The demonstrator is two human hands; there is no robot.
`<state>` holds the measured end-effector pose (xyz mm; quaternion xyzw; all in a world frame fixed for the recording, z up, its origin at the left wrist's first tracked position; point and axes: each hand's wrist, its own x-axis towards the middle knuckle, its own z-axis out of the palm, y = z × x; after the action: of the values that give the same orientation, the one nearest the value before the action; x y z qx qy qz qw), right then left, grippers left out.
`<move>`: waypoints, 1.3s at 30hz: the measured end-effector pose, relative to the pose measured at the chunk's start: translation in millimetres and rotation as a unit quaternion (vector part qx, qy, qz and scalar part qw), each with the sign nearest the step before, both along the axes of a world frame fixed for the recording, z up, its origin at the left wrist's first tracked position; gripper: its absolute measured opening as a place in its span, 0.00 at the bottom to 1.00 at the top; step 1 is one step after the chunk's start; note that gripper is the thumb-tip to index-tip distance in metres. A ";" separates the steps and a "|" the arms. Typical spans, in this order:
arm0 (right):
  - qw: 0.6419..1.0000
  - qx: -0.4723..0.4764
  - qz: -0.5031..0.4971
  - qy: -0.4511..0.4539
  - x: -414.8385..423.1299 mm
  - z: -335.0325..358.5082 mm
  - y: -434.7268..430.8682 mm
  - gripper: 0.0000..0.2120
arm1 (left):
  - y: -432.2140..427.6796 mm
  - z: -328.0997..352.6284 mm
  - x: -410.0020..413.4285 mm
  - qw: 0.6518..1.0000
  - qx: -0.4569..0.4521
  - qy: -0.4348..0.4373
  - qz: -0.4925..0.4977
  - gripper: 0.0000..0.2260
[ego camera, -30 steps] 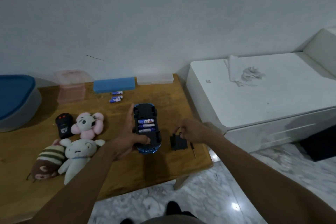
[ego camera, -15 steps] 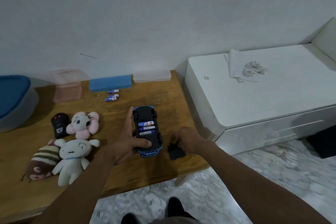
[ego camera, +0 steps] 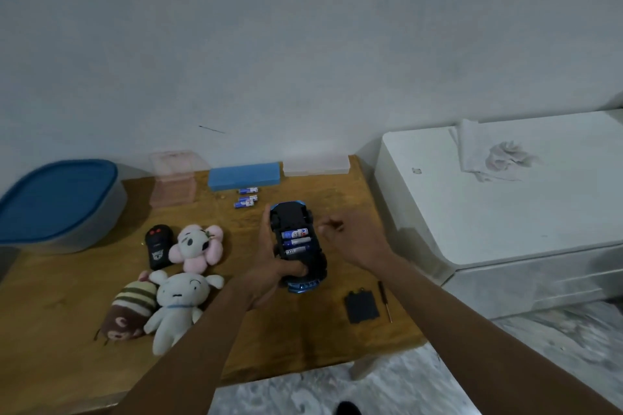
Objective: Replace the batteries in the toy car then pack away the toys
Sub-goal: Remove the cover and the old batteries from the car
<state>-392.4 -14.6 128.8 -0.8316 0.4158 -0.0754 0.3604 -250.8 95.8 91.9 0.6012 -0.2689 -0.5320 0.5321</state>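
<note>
My left hand grips a blue toy car held upside down over the wooden table. Its battery bay is uncovered and three batteries lie in it. My right hand hovers just right of the car, fingers loosely curled, holding nothing. The black battery cover lies flat on the table near the front right, with a small screwdriver beside it. Loose batteries lie behind the car.
A black remote, a pink flower plush, a white plush and a striped brown plush lie at the left. A blue-lidded bin, pink box, blue box and clear box line the wall. A white appliance stands right.
My right hand has let go of the black battery cover, left it on the table, and moved up beside the car. My left hand still holds the car.
</note>
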 end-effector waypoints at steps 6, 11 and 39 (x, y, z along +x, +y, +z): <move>0.999 0.023 -0.049 -0.003 37.0 15.5 15.9 0.14 | -4.6 11.2 12.7 0.996 -0.028 -0.079 0.018 0.56; 0.989 0.028 -0.142 -0.021 63.1 12.1 22.9 0.12 | -9.6 16.2 18.5 0.995 -0.050 -0.068 0.057 0.44; 0.831 0.326 -0.276 -0.358 63.4 32.3 20.9 0.08 | -3.0 10.6 51.1 0.999 -0.036 -0.026 -0.018 0.56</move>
<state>-329.0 6.3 161.2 -0.4317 0.4703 -0.3239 0.6982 -199.7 92.8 102.5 0.5904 -0.3123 -0.5154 0.5370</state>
